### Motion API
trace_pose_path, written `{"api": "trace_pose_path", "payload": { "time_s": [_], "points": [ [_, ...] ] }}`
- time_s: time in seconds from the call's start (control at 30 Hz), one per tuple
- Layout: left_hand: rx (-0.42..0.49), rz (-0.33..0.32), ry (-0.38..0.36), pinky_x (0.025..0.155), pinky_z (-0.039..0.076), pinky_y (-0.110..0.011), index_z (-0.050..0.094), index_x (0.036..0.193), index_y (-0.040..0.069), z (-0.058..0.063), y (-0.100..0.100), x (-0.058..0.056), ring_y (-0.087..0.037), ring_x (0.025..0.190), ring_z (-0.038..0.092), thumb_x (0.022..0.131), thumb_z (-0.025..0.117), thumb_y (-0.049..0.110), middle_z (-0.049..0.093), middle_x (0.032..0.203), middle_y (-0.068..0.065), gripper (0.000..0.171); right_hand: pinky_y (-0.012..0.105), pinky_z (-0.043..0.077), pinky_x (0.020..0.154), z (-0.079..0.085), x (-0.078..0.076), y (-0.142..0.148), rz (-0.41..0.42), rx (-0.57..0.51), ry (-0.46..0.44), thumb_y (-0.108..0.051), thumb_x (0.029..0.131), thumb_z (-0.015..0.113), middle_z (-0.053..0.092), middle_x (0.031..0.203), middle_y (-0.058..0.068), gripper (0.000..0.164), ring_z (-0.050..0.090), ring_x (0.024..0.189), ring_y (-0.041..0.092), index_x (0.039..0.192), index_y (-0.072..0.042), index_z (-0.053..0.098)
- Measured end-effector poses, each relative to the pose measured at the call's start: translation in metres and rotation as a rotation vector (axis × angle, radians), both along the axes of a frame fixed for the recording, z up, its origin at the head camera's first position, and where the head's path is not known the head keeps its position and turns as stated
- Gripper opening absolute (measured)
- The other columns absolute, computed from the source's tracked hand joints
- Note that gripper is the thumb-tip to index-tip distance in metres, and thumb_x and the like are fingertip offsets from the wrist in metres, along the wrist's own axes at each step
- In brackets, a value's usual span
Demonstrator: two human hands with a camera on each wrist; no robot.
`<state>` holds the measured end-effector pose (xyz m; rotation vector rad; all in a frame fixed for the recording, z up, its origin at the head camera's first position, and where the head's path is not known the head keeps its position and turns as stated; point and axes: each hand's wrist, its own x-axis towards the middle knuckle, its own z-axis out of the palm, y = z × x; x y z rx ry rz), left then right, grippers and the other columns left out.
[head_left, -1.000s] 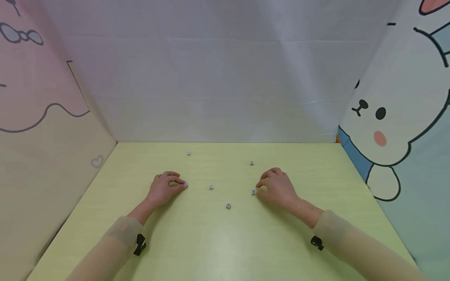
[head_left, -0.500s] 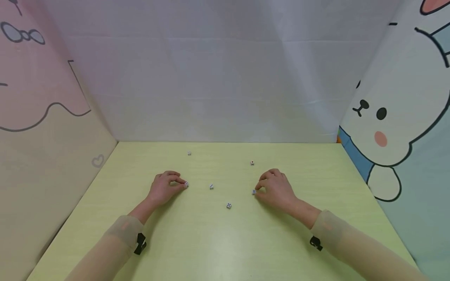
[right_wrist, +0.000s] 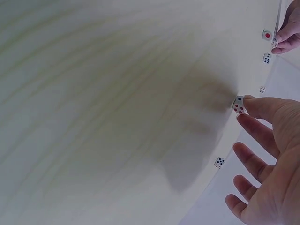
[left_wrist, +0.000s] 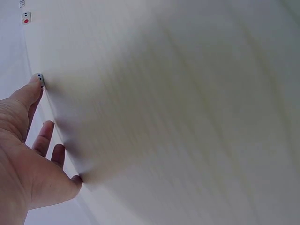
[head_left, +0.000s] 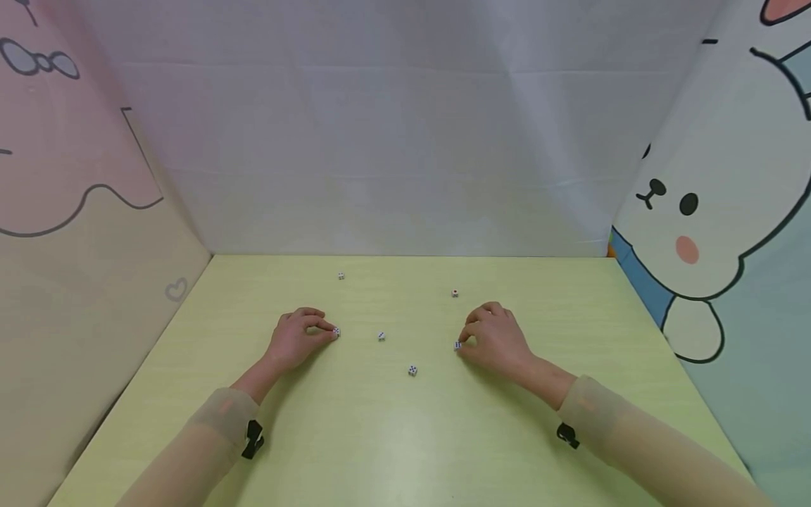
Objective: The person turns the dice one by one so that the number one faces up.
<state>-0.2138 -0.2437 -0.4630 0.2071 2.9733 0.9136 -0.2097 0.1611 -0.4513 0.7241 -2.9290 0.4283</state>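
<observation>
Near the table's left middle, my left hand (head_left: 298,339) pinches a small white die (head_left: 336,332) by thumb and index finger. That same die (left_wrist: 41,78) shows at the fingertips in the left wrist view. To the right, my right hand (head_left: 496,341) holds another white die (head_left: 457,346) at its fingertips. In the right wrist view, thumb and index finger meet on this die (right_wrist: 238,105), with the other fingers spread apart. Between the hands lie a die (head_left: 381,336) and, closer to me, a second loose die (head_left: 412,370).
Farther back on the pale yellow table (head_left: 393,436) lie a die (head_left: 341,276) at left and a die (head_left: 455,293) with a red pip at right. A white cloth wall (head_left: 405,162) stands behind. Printed cartoon panels (head_left: 709,211) flank both sides.
My right hand has shifted slightly left, its fingertips now closing over the die there. My left hand and the loose dice stay where they were.
</observation>
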Motion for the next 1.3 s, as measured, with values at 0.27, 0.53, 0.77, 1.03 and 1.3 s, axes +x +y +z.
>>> {"api": "trace_pose_path", "payload": {
  "time_s": [0.27,0.53,0.77,1.03,1.3],
  "points": [
    [0.008,0.002,0.002,0.109,0.028,-0.065,0.082,0.102,0.014,0.001,0.002,0.000,-0.051,0.132,0.039,0.095,0.076,0.027,0.059,0.137,-0.018,0.016,0.057,0.038,0.105,0.001,-0.001,-0.004,0.013,0.015,0.013,-0.029,0.083,0.084,0.068,0.109,0.002,0.007,0.050,0.121,0.034,0.085,-0.023,0.082],
    [-0.002,0.000,0.001,0.108,0.029,-0.065,0.082,0.102,0.015,0.002,0.003,0.000,-0.051,0.131,0.040,0.095,0.076,0.028,0.059,0.137,-0.017,0.016,0.057,0.039,0.104,-0.001,0.000,-0.004,0.011,-0.001,0.027,-0.028,0.083,0.085,0.069,0.105,0.001,0.007,0.051,0.119,0.033,0.085,-0.021,0.082],
    [-0.008,-0.003,0.003,0.107,0.030,-0.065,0.082,0.102,0.015,0.002,0.002,0.000,-0.051,0.131,0.040,0.095,0.075,0.028,0.059,0.137,-0.018,0.016,0.058,0.041,0.100,0.001,-0.002,0.001,-0.035,-0.182,-0.047,-0.028,0.085,0.084,0.071,0.105,0.001,0.007,0.052,0.118,0.037,0.090,-0.023,0.083],
    [-0.014,-0.009,0.012,0.107,0.030,-0.065,0.082,0.102,0.015,0.000,0.001,0.000,-0.051,0.131,0.041,0.095,0.075,0.028,0.059,0.136,-0.018,0.016,0.053,0.036,0.107,0.005,-0.005,0.009,-0.047,-0.494,-0.227,-0.027,0.090,0.081,0.075,0.103,-0.004,0.012,0.059,0.114,0.029,0.099,-0.019,0.084],
    [-0.013,-0.005,0.002,0.107,0.029,-0.065,0.081,0.102,0.014,0.001,0.000,0.001,-0.051,0.131,0.041,0.095,0.075,0.029,0.059,0.136,-0.018,0.017,0.050,0.042,0.109,0.005,-0.001,0.010,-0.179,-0.782,-0.452,-0.035,0.092,0.078,0.068,0.123,0.004,0.029,0.057,0.123,0.026,0.113,-0.014,0.081]
  ]
}}
